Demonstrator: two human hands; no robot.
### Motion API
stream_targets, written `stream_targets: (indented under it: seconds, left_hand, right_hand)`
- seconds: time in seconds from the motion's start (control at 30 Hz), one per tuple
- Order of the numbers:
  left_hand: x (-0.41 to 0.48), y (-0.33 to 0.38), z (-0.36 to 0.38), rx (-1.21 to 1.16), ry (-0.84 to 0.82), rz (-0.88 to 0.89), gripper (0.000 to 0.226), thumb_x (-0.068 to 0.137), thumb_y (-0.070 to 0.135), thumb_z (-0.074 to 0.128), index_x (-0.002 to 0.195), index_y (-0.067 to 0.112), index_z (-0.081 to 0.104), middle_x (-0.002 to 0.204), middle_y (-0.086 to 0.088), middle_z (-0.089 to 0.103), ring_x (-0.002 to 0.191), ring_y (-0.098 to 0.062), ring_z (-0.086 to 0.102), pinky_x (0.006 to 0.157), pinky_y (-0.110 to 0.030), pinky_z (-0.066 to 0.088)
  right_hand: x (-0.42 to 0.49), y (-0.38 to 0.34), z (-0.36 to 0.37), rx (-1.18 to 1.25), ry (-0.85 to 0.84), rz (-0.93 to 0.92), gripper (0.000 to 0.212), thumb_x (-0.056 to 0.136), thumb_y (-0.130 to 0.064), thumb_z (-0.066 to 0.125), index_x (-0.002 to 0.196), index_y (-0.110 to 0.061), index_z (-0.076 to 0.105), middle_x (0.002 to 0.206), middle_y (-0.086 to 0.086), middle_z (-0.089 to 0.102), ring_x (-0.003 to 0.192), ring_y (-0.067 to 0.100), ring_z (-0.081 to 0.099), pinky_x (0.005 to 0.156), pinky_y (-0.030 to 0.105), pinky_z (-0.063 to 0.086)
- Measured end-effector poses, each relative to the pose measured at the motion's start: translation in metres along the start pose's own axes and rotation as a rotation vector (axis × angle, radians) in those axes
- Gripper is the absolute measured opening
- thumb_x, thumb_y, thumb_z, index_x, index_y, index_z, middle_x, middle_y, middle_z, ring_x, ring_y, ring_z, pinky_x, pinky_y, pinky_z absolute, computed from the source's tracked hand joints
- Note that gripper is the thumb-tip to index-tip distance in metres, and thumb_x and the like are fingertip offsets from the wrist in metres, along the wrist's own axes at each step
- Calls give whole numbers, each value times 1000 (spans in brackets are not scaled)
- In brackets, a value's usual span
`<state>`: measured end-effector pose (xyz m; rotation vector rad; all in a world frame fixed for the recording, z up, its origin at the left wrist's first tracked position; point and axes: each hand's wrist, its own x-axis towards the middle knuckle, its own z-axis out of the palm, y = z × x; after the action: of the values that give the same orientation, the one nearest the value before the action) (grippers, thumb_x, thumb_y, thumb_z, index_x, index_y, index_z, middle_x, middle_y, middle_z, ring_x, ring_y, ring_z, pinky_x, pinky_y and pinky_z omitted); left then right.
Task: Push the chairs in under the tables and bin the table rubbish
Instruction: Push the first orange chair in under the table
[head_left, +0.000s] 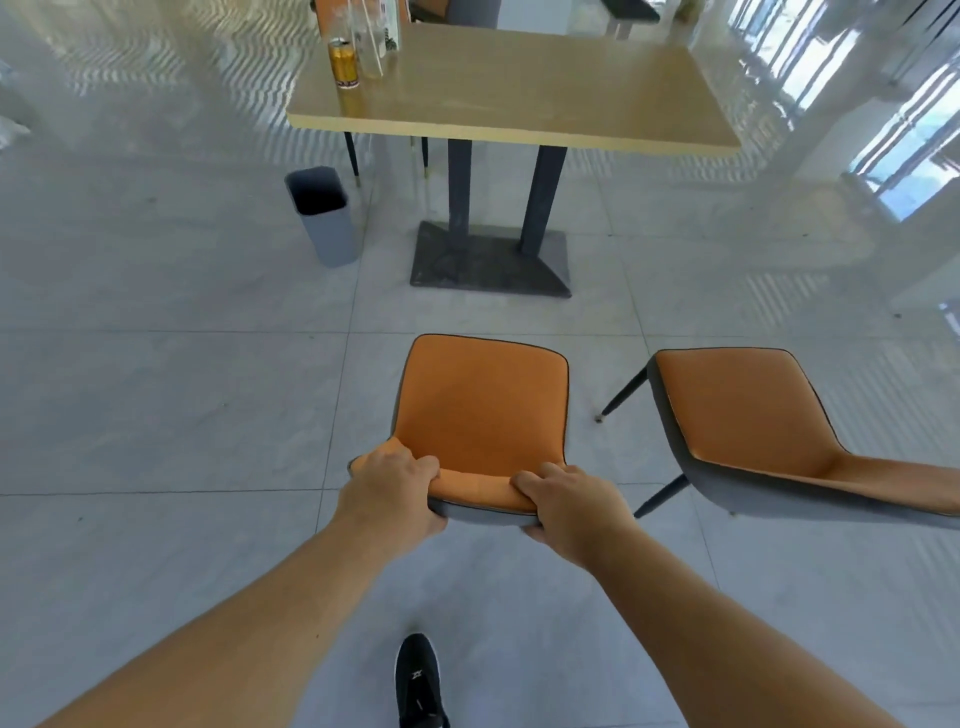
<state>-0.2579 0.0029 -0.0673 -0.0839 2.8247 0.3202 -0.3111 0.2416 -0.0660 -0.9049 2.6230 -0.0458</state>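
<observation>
step in hand, as i read it: pushing the near chair (483, 410) in under the worktop (519, 93). the chair stands on the floor tiles well short of the worktop, seat facing it, with open floor between seat front and the dark pedestal base (491, 260).

to do it well: push straight and level from the backrest, both arms sharing the load so the chair does not slew. aim the seat between the worktop's near edge and the pedestal; the two uprights sit about in line with the chair, so the front legs probably need to straddle or stop just short of the base. keep the legs sliding flat on the tile. mind the second chair (779, 431) just beside on the right, angled away, one of its legs reaching toward the near chair.

hands: left hand (389, 488) curled over the left end of the backrest top, fingers wrapped onto the orange front, thumb side behind. right hand (566, 504) curled over the right end the same way, thumb under the grey back edge. both closed on the backrest, neither spread. how hard they grip i cannot tell.

rubbish: a gold can (343, 65) and a clear plastic cup (370, 47) stand at the far left corner of the worktop, touching or nearly so; something sits behind them, unclear at this angle. grey bin (322, 215) stands on the floor below that corner, mouth open, beside the pedestal base. the rubbish is not yet binned.

a black shoe (418, 680) is planted behind the chair.
</observation>
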Motion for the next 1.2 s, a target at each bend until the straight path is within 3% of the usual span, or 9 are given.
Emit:
stream_targets:
  seconds: [0.13,0.33,0.73,1.2]
  left_hand:
    - [53,-7,-21,1,-11,2,33,78,54,67,99,33,54,98,5,51,93,-19,49,78,-40,55]
    - [137,-14,-46,-8,-19,-16,36,83,54,68,108,31,55,101,4,50,96,-19,48,76,-38,54]
    - [300,-28,-100,-11,-22,-96,37,79,53,72,104,34,52,102,6,54,95,-18,51,80,-36,53]
    - [456,-92,-162,-3,-13,-58,41,79,50,75,111,33,55,105,4,53,97,-20,50,77,-36,51]
  right_hand:
    - [52,24,-25,-16,-37,27,35,97,-49,59,127,-32,51,110,-1,61,100,26,61,80,40,58]
    - [129,68,-62,-10,-45,53,33,97,-48,59,124,-30,53,113,-1,59,102,25,58,77,39,55]
    - [282,146,-130,-20,-72,11,33,96,-49,61,122,-31,53,108,1,60,102,28,60,82,42,57]
    - [431,169,-193,3,-89,75,35,96,-48,65,123,-29,52,107,1,59,100,27,60,84,43,56]
